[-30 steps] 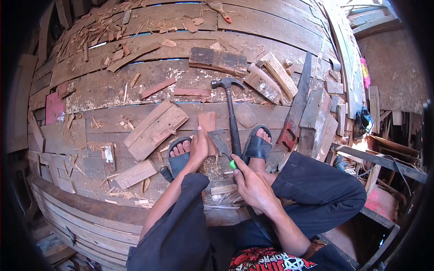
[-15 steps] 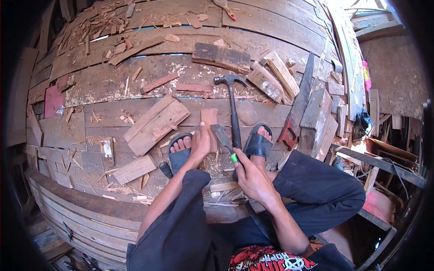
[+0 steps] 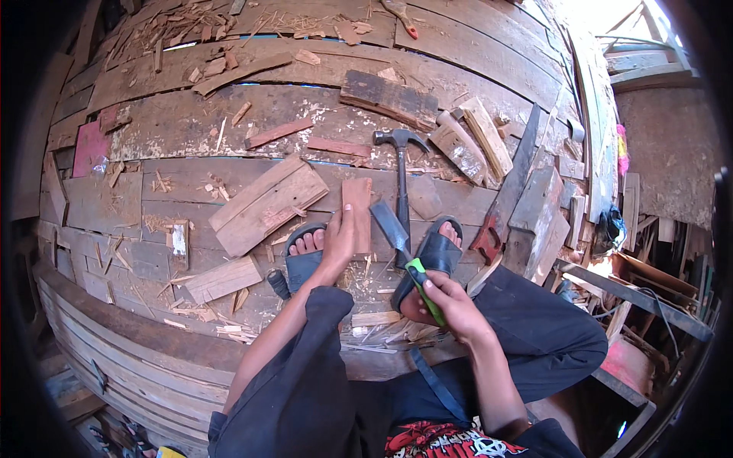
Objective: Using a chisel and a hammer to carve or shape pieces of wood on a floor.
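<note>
My left hand (image 3: 339,238) grips the left edge of a small reddish wooden board (image 3: 358,202), which stands between my sandalled feet. In my right hand (image 3: 453,304) is a chisel (image 3: 391,227) with a wide steel blade and a green and black handle. Its blade points up and left, close to the board's right edge but apart from it. Behind the chisel lies a claw hammer (image 3: 402,172), head away from me, the end of its handle partly hidden by the chisel.
A red-handled handsaw (image 3: 510,191) lies on the right beside wood blocks (image 3: 534,210). Left of my hands are a thick plank piece (image 3: 269,204) and a shorter offcut (image 3: 221,280). Chips litter the plank floor (image 3: 175,118). A paintbrush (image 3: 401,19) rests at the far edge.
My right hand has drawn back to the right, now holding the chisel by its handle, so more of the tool shows. My left hand stays on the board. The whole view has shifted slightly.
</note>
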Action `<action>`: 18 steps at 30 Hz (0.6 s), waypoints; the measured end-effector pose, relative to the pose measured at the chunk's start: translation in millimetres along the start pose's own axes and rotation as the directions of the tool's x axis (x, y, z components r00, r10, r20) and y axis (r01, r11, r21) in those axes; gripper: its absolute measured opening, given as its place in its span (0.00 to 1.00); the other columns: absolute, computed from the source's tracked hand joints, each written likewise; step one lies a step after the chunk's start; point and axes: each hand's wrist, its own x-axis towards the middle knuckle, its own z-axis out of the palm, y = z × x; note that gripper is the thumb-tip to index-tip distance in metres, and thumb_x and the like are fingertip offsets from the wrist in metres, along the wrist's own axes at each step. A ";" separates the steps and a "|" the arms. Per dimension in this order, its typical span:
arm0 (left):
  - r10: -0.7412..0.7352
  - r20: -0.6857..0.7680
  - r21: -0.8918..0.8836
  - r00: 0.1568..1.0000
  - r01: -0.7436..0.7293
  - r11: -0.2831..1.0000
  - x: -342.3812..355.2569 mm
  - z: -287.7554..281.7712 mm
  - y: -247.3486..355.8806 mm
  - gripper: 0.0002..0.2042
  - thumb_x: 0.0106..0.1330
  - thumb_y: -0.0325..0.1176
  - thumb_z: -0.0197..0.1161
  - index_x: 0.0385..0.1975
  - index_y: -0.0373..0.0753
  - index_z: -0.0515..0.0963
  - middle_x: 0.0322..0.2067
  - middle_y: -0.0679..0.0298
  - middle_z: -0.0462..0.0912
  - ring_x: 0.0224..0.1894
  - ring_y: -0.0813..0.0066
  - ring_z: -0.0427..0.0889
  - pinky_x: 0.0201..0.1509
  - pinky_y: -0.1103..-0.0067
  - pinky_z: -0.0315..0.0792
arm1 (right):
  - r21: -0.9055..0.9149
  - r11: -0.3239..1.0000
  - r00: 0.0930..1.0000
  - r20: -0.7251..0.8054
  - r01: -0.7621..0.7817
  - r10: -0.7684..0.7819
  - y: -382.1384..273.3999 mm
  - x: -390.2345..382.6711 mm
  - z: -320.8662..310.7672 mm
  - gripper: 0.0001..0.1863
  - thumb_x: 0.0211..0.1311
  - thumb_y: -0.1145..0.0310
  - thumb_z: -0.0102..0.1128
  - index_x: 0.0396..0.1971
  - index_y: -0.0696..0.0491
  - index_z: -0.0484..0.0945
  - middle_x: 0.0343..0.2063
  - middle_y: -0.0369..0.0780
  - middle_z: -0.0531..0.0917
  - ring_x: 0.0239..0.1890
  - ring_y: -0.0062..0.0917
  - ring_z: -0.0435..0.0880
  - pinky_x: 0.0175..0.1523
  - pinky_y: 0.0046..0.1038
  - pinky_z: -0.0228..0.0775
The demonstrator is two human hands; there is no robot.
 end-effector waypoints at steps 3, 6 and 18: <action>0.047 -0.101 -0.070 0.994 -0.055 0.996 8.6 -1.2 -29.6 0.35 0.83 0.54 0.36 0.71 0.24 0.64 0.69 0.34 0.68 0.74 0.42 0.64 0.79 0.67 0.54 | -0.135 0.990 0.996 -0.061 0.049 -0.058 -4.4 -1.7 23.8 0.27 0.84 0.64 0.42 0.77 0.52 0.56 0.35 0.37 0.82 0.29 0.18 0.80 0.35 0.21 0.74; 0.011 -0.106 -0.113 0.994 -0.023 0.993 12.3 5.3 -26.6 0.36 0.83 0.55 0.35 0.70 0.23 0.64 0.71 0.35 0.64 0.77 0.45 0.60 0.80 0.69 0.51 | -0.271 0.961 0.994 -0.082 0.043 -0.068 -5.9 -8.4 29.0 0.27 0.85 0.64 0.41 0.78 0.50 0.56 0.33 0.38 0.82 0.28 0.17 0.79 0.33 0.19 0.72; -0.032 -0.066 -0.102 0.997 0.025 0.994 8.3 3.1 -15.4 0.39 0.83 0.57 0.32 0.68 0.20 0.65 0.70 0.33 0.66 0.76 0.44 0.62 0.80 0.68 0.52 | -0.518 0.820 0.958 -0.007 0.242 -0.287 10.2 -7.1 29.5 0.27 0.82 0.66 0.49 0.76 0.54 0.60 0.41 0.37 0.80 0.42 0.19 0.77 0.52 0.22 0.70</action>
